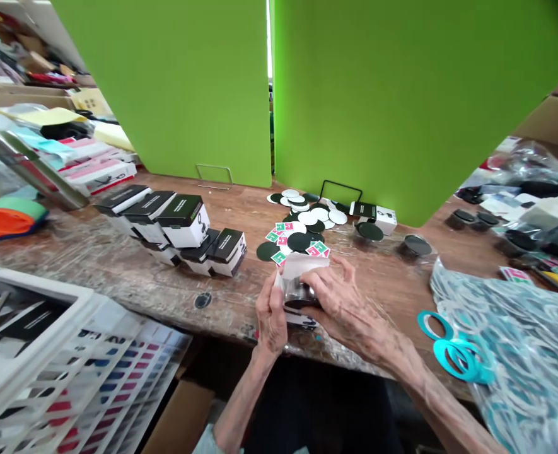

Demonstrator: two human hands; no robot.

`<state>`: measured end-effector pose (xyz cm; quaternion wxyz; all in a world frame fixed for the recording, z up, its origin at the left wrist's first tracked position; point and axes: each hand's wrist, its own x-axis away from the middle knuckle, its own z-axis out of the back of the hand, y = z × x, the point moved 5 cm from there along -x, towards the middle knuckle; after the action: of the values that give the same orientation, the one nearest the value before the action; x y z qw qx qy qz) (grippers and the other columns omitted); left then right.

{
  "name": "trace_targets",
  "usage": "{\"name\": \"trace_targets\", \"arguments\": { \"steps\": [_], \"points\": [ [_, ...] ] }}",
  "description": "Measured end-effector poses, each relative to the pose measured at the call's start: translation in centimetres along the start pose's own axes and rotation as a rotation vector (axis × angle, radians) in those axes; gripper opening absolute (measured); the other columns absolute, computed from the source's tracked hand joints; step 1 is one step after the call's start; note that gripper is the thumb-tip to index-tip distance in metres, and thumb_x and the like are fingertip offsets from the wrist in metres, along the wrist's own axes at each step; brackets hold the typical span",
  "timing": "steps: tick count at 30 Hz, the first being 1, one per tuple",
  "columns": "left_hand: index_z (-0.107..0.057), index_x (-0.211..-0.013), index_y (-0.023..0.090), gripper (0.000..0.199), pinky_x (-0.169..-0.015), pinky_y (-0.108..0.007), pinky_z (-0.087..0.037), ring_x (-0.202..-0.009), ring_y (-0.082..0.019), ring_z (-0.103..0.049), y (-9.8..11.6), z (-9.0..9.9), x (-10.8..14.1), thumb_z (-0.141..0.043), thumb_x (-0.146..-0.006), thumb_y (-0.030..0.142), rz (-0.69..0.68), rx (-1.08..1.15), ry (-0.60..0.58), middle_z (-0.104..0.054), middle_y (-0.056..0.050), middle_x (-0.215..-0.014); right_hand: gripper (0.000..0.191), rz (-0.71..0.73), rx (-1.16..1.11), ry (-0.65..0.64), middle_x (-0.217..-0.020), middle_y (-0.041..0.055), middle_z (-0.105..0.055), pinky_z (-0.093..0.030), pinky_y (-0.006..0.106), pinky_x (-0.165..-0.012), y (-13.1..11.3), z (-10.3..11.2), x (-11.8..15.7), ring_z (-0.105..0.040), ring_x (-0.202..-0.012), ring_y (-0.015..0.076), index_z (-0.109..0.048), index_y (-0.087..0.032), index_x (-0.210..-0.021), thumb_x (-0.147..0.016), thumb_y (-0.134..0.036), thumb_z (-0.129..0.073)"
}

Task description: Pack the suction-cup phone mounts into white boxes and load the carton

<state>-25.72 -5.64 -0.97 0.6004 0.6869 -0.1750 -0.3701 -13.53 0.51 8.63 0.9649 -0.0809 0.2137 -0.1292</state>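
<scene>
Hands, two: the left hand and right hand are both going bare, with long, slender fingers; on the right, knuckles and tendons are standing out in ridges along the back.

Forearms, two: the left forearm and right forearm are showing uncovered behind the hands, each one narrowing at the wrist; raised lines are running along the right.

Sleeve, one: a pale, greyish-blue sleeve is ending near the left elbow, below the left hand; its cloth is looking plain.

Lower garment, one: dark cloth, near black, is filling the space below both hands; its seams are getting lost in shadow.
</scene>
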Motion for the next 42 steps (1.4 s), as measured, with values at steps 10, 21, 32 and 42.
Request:
{"name": "trace_targets", "arguments": {
  "steps": [10,21,32,42],
  "points": [
    [-0.046,-0.135,0.018,0.051,-0.113,-0.041,-0.032,-0.132,-0.024,-0.042,-1.1,1.4,2.4,-0.035,-0.095,0.048,0.125,0.076,-0.047,-0.047,-0.011,-0.141,0.037,0.014,0.159,0.151,-0.140,0.0141,-0.048,-0.016,0.071,-0.111,-3.1,-1.1,2.5,-0.035,-0.137,0.0328,-0.049,-0.024,-0.125,-0.090,-0.019,-0.057],
    [-0.045,-0.133,0.026,0.042,-0.105,-0.041,-0.040,-0.125,-0.023,-0.045,0.0,1.9,4.0,-0.051,-0.092,0.027,-0.286,-0.204,-0.085,-0.044,-0.010,-0.133,0.043,-0.512,-0.619,0.273,-0.144,0.0103,-0.044,-0.039,0.048,-0.110,0.6,-4.6,6.0,-0.044,-0.133,0.0209,-0.031,-0.027,-0.142,-0.099,-0.023,-0.033],
    [-0.053,-0.120,0.022,0.037,-0.097,-0.037,-0.046,-0.107,-0.021,-0.055,3.1,3.8,0.7,-0.061,-0.084,0.030,-0.114,-0.166,-0.450,-0.055,-0.008,-0.115,0.034,-0.273,-0.557,0.255,-0.135,0.0117,-0.052,-0.048,0.049,-0.101,1.8,-6.0,5.7,-0.051,-0.126,0.0267,-0.047,-0.026,-0.127,-0.093,-0.030,-0.050],
    [-0.060,-0.117,0.022,0.029,-0.104,-0.042,-0.045,-0.122,-0.023,-0.051,3.9,3.9,0.4,-0.059,-0.088,0.027,-0.377,-0.413,-0.511,-0.052,-0.011,-0.129,0.048,-0.036,-0.134,0.225,-0.135,0.0089,-0.054,-0.037,0.057,-0.110,0.6,-4.5,5.5,-0.041,-0.135,0.0262,-0.041,-0.029,-0.141,-0.095,-0.019,-0.047]
  ]
}}
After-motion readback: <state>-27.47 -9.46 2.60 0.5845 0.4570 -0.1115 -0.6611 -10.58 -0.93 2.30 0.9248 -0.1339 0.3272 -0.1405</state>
